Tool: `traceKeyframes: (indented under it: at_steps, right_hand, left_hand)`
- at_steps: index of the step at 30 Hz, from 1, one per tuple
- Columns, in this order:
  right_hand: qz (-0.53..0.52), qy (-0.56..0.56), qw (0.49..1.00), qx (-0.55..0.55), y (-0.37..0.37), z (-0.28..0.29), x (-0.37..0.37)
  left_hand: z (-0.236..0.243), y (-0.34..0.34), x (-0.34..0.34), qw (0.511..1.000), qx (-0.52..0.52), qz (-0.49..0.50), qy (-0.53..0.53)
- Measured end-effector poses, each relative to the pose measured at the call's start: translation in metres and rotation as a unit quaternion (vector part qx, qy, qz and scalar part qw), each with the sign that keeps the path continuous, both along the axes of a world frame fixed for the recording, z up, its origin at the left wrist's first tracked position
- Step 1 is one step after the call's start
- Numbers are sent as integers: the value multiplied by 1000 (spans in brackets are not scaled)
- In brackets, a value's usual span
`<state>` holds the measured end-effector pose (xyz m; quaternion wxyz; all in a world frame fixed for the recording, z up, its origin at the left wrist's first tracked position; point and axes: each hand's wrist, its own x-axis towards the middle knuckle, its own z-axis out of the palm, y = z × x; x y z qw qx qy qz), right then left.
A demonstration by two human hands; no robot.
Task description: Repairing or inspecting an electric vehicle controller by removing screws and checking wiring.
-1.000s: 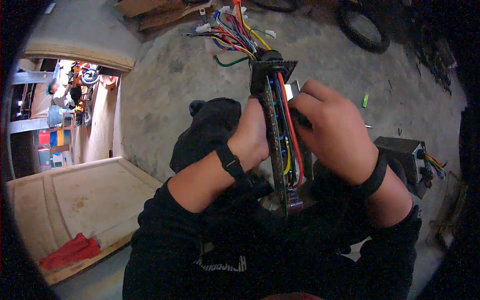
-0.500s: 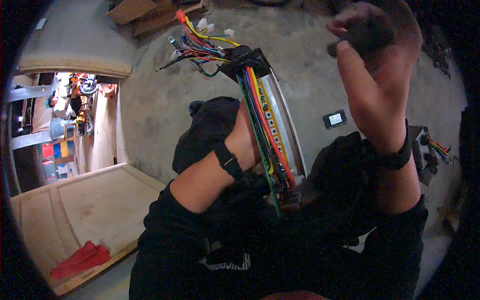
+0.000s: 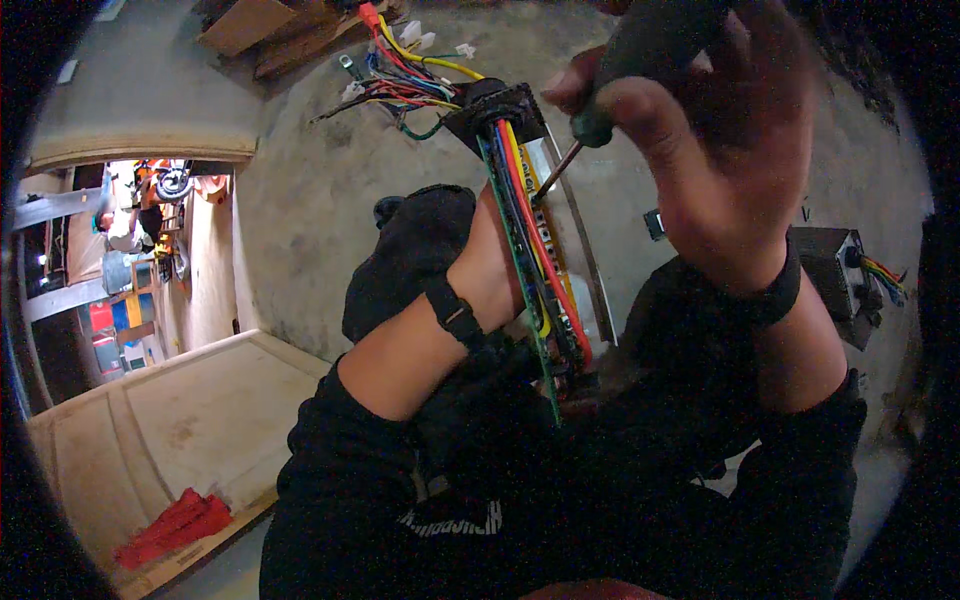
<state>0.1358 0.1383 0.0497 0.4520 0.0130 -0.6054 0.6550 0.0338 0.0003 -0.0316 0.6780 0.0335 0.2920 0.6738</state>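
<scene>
My left hand (image 3: pixel 490 265) grips a long green circuit board (image 3: pixel 535 300) edge-on, held upright over my lap. Red, yellow, blue and black wires (image 3: pixel 410 80) fan out from the board's top end. A metal casing strip (image 3: pixel 580 250) lies against the board's right side. My right hand (image 3: pixel 700 150) is raised beside the board and holds a dark-handled screwdriver (image 3: pixel 590 125). Its thin shaft points down-left at the board's upper part. Both wrists wear black bands.
A concrete floor (image 3: pixel 320 200) spreads beneath. A dark box with coloured wires (image 3: pixel 845 265) sits at the right. A wooden board (image 3: pixel 170 430) with a red object (image 3: pixel 170 525) lies lower left. Wooden planks (image 3: pixel 270 30) lie at the top. A doorway (image 3: pixel 130 250) opens at the left.
My right hand left the board, rose to the upper right and came back holding a screwdriver, now aimed at the board's top. The left hand kept its grip and tilted the board slightly.
</scene>
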Motion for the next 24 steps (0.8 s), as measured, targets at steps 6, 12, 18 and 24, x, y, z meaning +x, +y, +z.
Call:
traceKeyframes:
  at_steps: [6, 12, 18, 24]
  right_hand:
    - [9, 9, 998, 55, 5, -8, -9]
    - [-58, -81, 985, 142, -4, 9, 0]
    - [-83, -49, 993, 72, -15, 21, -5]
    - [-118, -127, 972, 160, -4, 6, -3]
  left_hand:
    - [10, 13, 5, 999, 34, -4, -3]
    - [12, 16, 5, 999, 47, -1, 2]
    - [11, 11, 7, 999, 40, -1, 2]
    - [13, 15, 7, 999, 46, -5, -4]
